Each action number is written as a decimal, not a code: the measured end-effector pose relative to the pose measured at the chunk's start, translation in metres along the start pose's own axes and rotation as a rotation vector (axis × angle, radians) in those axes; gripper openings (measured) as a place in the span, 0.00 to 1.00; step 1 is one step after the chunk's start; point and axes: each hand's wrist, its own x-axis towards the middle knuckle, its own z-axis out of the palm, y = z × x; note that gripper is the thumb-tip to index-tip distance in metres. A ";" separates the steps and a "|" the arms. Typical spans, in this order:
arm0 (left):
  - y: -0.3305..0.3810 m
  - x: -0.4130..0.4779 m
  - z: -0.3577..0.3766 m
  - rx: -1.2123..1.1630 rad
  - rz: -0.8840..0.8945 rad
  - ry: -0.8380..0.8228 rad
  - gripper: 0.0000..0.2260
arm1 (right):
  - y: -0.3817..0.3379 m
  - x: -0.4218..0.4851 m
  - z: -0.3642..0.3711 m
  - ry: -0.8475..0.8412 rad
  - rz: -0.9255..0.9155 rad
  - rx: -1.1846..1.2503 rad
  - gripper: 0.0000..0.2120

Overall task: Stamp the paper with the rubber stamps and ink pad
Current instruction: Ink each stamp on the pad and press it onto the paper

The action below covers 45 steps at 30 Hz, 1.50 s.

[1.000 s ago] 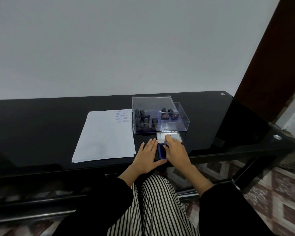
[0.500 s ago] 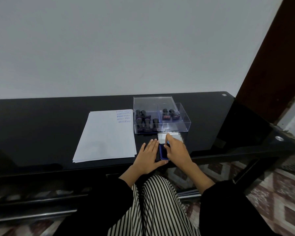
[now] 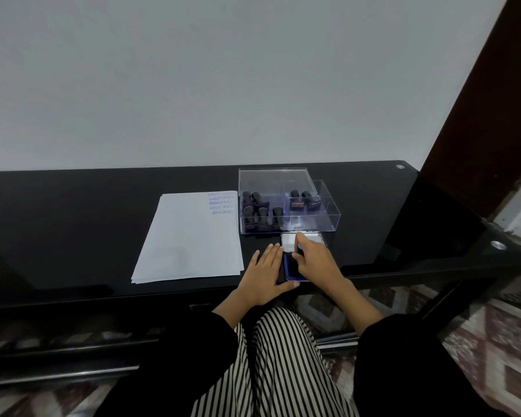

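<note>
Ink pad point(image 3: 291, 267), dark blue, lid open, at desk point(image 3: 73, 236) near edge, mostly hidden under right hand point(image 3: 316, 261), fingers pinching blue-tipped object point(image 3: 300, 247), identity unclear, left hand point(image 3: 265, 275) flat, relaxed, touching pad's left side, paper point(image 3: 190, 239) further left, purple imprints illegible, stamps point(image 3: 262, 215) in clear box point(image 3: 328, 221) behind.

— What did we note of the table point(image 3: 73, 236)?
— We saw a glossy black top, mirror-smooth. The paper point(image 3: 187, 245) looked matt.
— And the box point(image 3: 328, 212)?
— Clear, shiny plastic, we agreed; the trousers point(image 3: 283, 356) were striped cloth.
</note>
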 end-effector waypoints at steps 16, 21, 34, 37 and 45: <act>-0.041 -0.001 -0.074 -0.334 0.073 0.182 0.19 | -0.022 0.057 -0.037 -0.094 0.009 0.301 0.11; -0.087 0.009 -0.105 -0.354 -0.097 0.447 0.14 | -0.063 0.095 -0.046 -0.118 -0.037 0.425 0.12; -0.159 0.059 -0.094 -0.204 -0.364 0.269 0.19 | -0.107 0.193 0.010 -0.266 -0.197 -0.137 0.12; -0.166 0.070 -0.073 -0.107 -0.366 0.215 0.20 | -0.108 0.203 0.024 -0.269 -0.242 -0.222 0.14; -0.179 0.079 -0.043 0.071 -0.411 0.138 0.22 | -0.107 0.212 0.035 -0.228 -0.277 -0.357 0.16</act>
